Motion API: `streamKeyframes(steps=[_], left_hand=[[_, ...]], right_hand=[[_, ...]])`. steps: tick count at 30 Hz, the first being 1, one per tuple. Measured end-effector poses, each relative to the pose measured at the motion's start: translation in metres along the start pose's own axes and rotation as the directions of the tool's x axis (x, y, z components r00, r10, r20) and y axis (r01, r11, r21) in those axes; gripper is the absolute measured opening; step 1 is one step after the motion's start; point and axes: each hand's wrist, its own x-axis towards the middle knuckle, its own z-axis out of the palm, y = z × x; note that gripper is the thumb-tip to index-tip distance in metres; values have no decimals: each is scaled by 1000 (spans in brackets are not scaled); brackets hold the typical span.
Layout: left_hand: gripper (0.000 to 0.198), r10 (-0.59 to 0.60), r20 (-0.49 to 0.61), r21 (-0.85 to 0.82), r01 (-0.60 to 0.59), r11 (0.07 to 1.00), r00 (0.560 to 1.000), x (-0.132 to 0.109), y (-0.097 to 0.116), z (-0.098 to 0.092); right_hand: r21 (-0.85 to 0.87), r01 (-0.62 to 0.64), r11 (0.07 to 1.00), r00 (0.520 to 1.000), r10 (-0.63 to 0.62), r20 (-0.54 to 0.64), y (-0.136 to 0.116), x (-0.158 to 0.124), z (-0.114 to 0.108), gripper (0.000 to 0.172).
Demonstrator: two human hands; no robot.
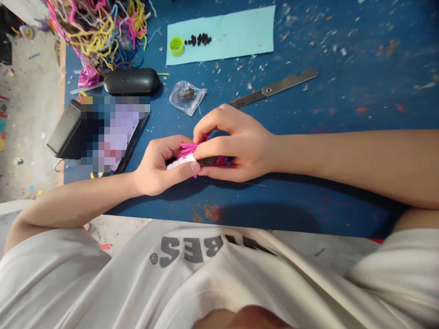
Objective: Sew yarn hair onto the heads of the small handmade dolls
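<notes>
Both hands meet over the blue table [308,196] near its front edge. My left hand [159,167] is closed around a small white piece with a tuft of pink yarn [188,148]. My right hand [233,146] is closed over the same pink yarn bundle, fingers pinching it from above, with a dark piece showing under them. Most of the bundle is hidden by the fingers.
A tangle of coloured yarn [103,27] lies at the back left. Near it are a black case [132,82], a phone [113,132], a small plastic bag [187,96] and a metal blade [274,87]. A light blue sheet [236,32] holds a green cap [176,45] and dark beads [199,39].
</notes>
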Motion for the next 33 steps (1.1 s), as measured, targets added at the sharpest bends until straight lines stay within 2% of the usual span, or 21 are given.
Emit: streamKeyframes(steps=[6, 12, 14, 18, 22, 24, 25, 27, 29, 31, 33], left_hand=[[43, 6, 61, -50, -3, 999, 998, 1, 3, -1], [54, -98, 66, -93, 104, 990, 993, -1, 5, 1], [56, -114, 58, -103, 119, 987, 992, -2, 5, 1], [64, -34, 44, -113, 39, 993, 998, -1, 3, 1], [84, -76, 41, -61, 78, 995, 996, 1, 1, 0], [90, -91, 47, -58, 94, 994, 995, 1, 1, 0], [92, -94, 54, -55, 97, 994, 994, 0, 2, 0], [93, -91, 63, -42, 94, 995, 994, -1, 2, -1], [93, -79, 73, -26, 81, 996, 994, -3, 2, -1], [94, -60, 75, -18, 61, 998, 995, -3, 2, -2], [90, -37, 73, -29, 39, 999, 997, -2, 1, -3]], right_hand=[[-73, 118, 990, 993, -118, 10, 8, -2, 0, 30], [-127, 121, 984, 992, -123, -8, 12, -3, 3, 42], [-147, 149, 978, 986, -158, -50, 12, -3, 3, 43], [-184, 206, 961, 956, -237, -171, 12, -5, 3, 35], [-113, 160, 981, 984, -168, -63, 13, -8, 4, 37], [-107, 179, 978, 980, -187, -65, 14, -7, 6, 33], [-128, 208, 970, 970, -222, -103, 14, -6, 7, 30], [-202, 287, 936, 921, -328, -210, 13, -3, 10, 25], [-275, 327, 904, 877, -399, -267, 13, -2, 11, 22], [-296, 313, 902, 896, -384, -224, 14, -3, 12, 23], [-268, 257, 929, 952, -291, -94, 16, -6, 11, 24]])
